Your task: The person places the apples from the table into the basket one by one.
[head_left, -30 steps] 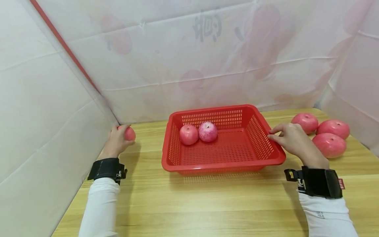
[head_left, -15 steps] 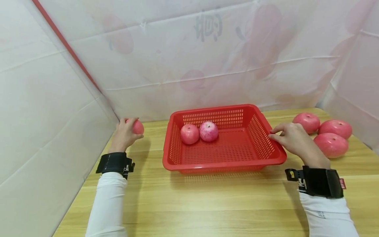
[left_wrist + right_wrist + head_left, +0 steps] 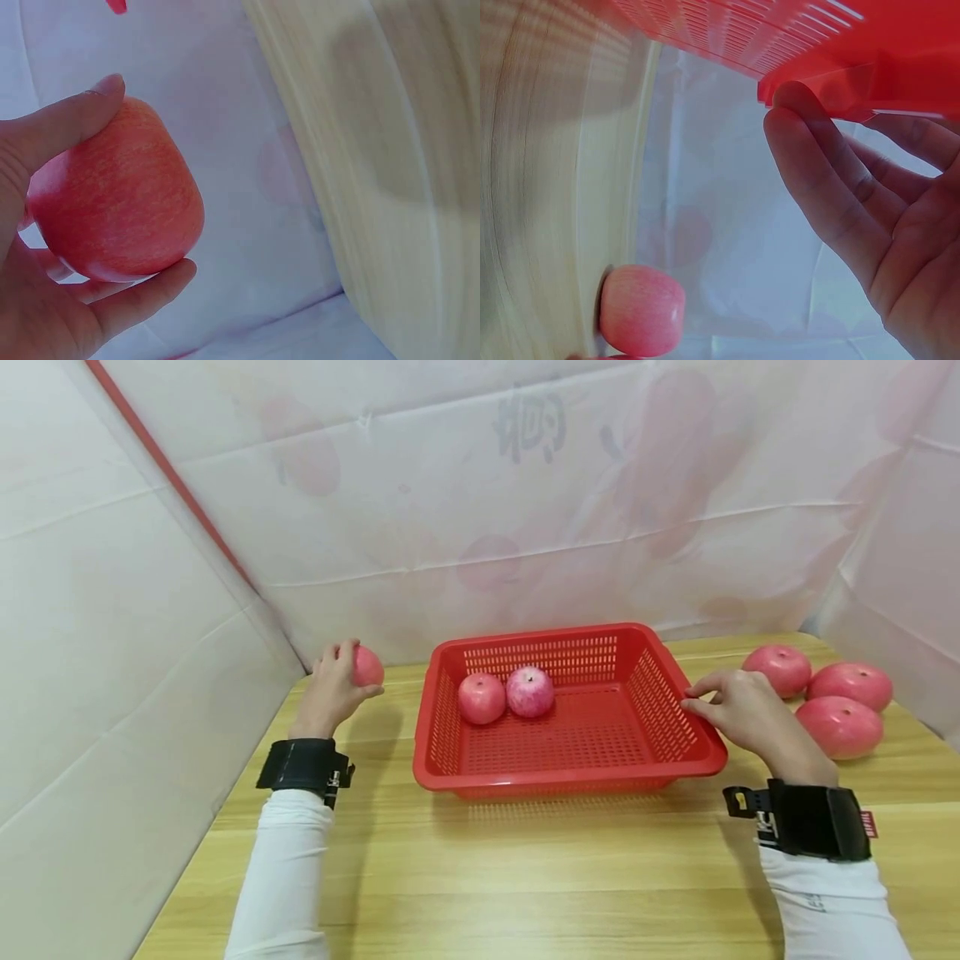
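My left hand grips a pink-red apple in the air, left of the red plastic basket. In the left wrist view the thumb and fingers curl round that apple. Two more apples lie side by side in the basket's far left part. My right hand pinches the basket's right rim with thumb and forefinger. In the right wrist view the fingertips meet at the rim's edge.
Three apples lie on the wooden table right of the basket, close behind my right hand; one shows in the right wrist view. White sheeting walls the table on the left, back and right.
My left hand has lifted the apple off the table by the left wall and carried it up and to the right, towards the basket. The right hand has stayed on the rim.
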